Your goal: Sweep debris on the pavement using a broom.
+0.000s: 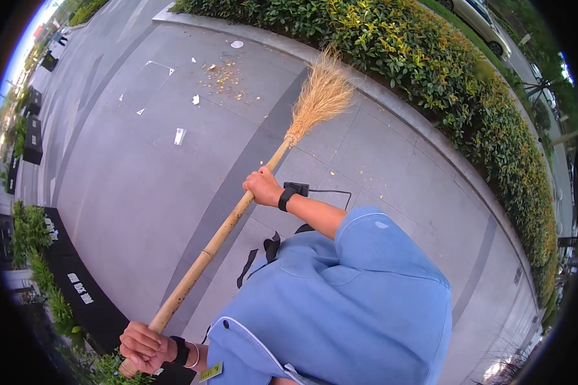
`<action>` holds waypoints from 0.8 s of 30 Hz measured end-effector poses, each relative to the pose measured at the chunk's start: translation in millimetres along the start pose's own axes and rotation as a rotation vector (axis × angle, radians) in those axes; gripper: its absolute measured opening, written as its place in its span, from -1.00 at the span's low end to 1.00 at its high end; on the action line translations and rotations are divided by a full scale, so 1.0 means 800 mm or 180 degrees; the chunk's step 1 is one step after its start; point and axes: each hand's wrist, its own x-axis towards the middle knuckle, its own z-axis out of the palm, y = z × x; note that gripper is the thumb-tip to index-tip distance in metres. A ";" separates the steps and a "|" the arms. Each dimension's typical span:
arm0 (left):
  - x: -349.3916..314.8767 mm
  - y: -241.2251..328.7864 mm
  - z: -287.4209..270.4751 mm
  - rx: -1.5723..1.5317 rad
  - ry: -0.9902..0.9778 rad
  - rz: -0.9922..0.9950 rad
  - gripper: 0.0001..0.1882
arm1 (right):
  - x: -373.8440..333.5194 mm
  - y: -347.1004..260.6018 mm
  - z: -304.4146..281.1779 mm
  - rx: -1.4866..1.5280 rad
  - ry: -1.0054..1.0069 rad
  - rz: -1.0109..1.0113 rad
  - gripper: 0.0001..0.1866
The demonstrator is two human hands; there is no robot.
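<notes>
Both hands grip a long bamboo-handled broom (205,255) that slants from the lower left up toward the hedge kerb. My left hand (145,346) is closed around the handle near its butt end. Farther up, just below the straw head, my right hand (263,186) is wrapped round the handle. The broom's straw bristles (321,96) fan out over the paving beside the kerb; whether they touch it I cannot tell. Left of them lies a scatter of yellow leaves (225,80). A clear plastic cup (180,136) and a white scrap (196,100) lie nearer.
A stone kerb (398,115) curves along a dense green hedge (430,58) from top to right. Black planter boxes (77,282) with plants line the left. A white round piece of litter (237,44) lies near the kerb. Parked cars (481,22) stand beyond the hedge.
</notes>
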 end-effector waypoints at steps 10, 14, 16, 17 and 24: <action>0.058 -0.169 -0.069 -0.1937 -0.0406 -0.1459 -0.71 | -0.240 -0.031 0.048 0.0197 -0.0108 0.2112 -0.84; 0.003 -0.221 0.025 -0.1899 -0.0879 -0.2673 -0.71 | -0.338 -0.035 0.090 0.0532 -0.0482 0.3122 -0.85; -0.035 -0.222 0.045 -0.1281 -0.1167 -0.2905 -0.68 | -0.375 -0.021 0.145 0.0210 -0.0876 0.2960 -0.84; -0.035 -0.221 0.034 -0.1287 -0.1129 -0.2925 -0.68 | -0.384 -0.013 0.160 -0.0106 -0.1148 0.2838 -0.83; 0.008 -0.089 -0.128 -0.0494 -0.0164 -0.1700 -0.66 | -0.141 -0.097 0.176 0.0098 -0.0752 0.1856 -0.94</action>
